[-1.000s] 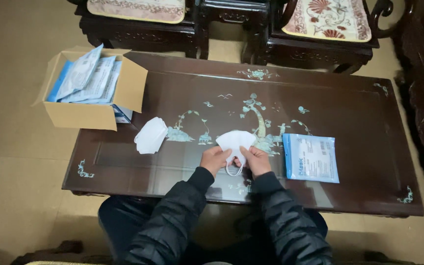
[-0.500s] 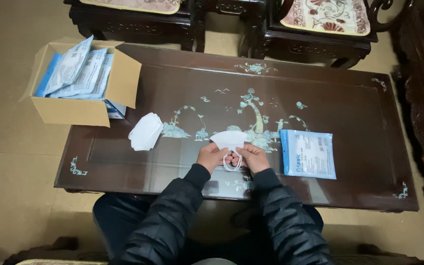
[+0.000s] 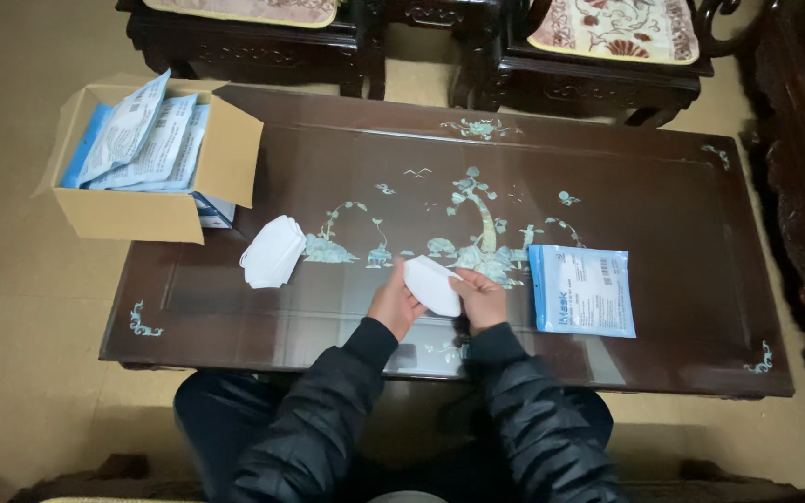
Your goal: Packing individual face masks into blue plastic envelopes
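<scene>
Head view: both hands meet over the near middle of a dark table point(image 3: 663, 233) with pale inlay. Left hand point(image 3: 393, 303) and right hand point(image 3: 479, 298) each pinch one side of a folded white mask point(image 3: 432, 284), fingers closed on its edges. The mask is held just above the tabletop, tilted, with its flat face toward the camera; a grip at both ends likely keeps the fold together.

Stack of folded white masks point(image 3: 274, 251) lies on the table to the left of the hands, near but apart from them, its edges roughly lined up, probably so it stays tidy within the left hand's reach.

Flat blue-and-white packet point(image 3: 581, 291) lies to the right of the right hand, just beside it, flat on the table.

Cardboard box point(image 3: 146, 216) sits at the far left corner, partly overhanging the table edge, flaps open, with more blue-and-white packets point(image 3: 137, 135) standing on end inside it.

Dark carved chairs point(image 3: 598, 65) with patterned cushions stand beyond the far edge. Black padded sleeves point(image 3: 328, 410) cover both forearms.
</scene>
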